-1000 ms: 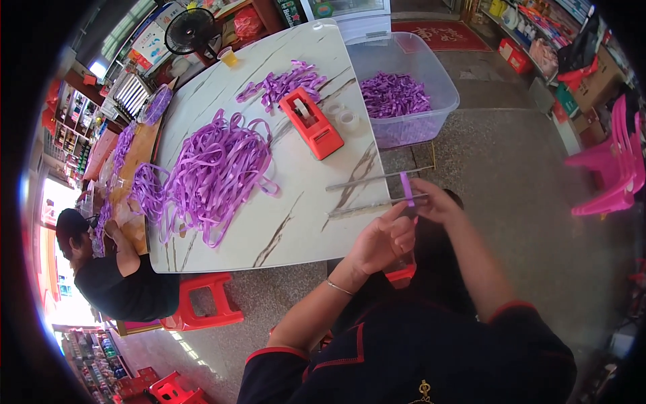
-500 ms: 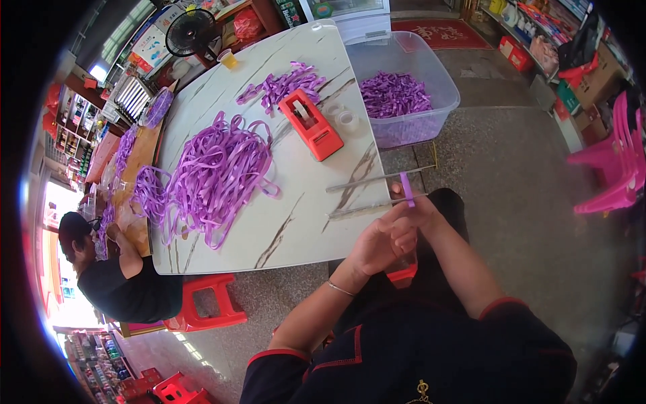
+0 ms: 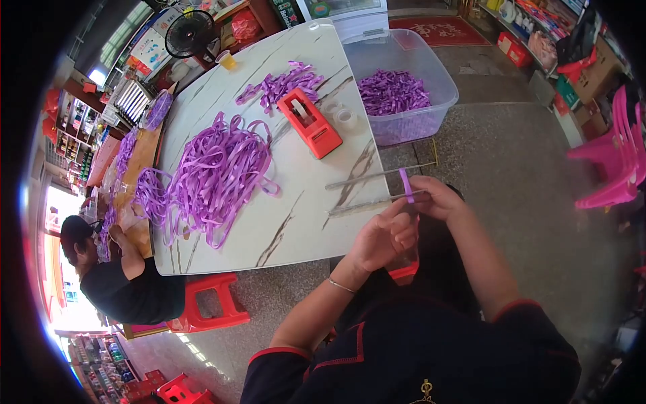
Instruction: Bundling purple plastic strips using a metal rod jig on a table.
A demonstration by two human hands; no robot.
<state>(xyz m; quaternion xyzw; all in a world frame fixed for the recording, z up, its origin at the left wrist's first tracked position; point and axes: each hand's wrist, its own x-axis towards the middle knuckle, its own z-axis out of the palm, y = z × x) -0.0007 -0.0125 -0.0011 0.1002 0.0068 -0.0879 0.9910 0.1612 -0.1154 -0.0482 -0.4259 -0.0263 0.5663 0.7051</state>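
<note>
Two thin metal rods (image 3: 356,180) lie side by side, sticking out past the right edge of the marble-patterned table. A narrow purple ribbon (image 3: 406,183) is wrapped around them near their outer ends. My left hand (image 3: 385,241) has its fingers curled in, with the fingertips pinching at the ribbon's lower end. My right hand (image 3: 436,198) is closed just right of the ribbon, its fingertips at the ribbon and the nearer rod. Exactly what its fingers grip is partly hidden.
A big heap of purple ribbons (image 3: 208,178) and a smaller pile (image 3: 286,86) lie on the table (image 3: 282,215). Near them are a red tape dispenser (image 3: 309,124) and tape rolls (image 3: 345,118). A clear bin (image 3: 431,118) holds purple pieces. Another person (image 3: 128,286) sits at left.
My right hand has shifted out from behind the left hand, up and to the right. The ribbon stays around the rods, and my left hand has hardly moved.
</note>
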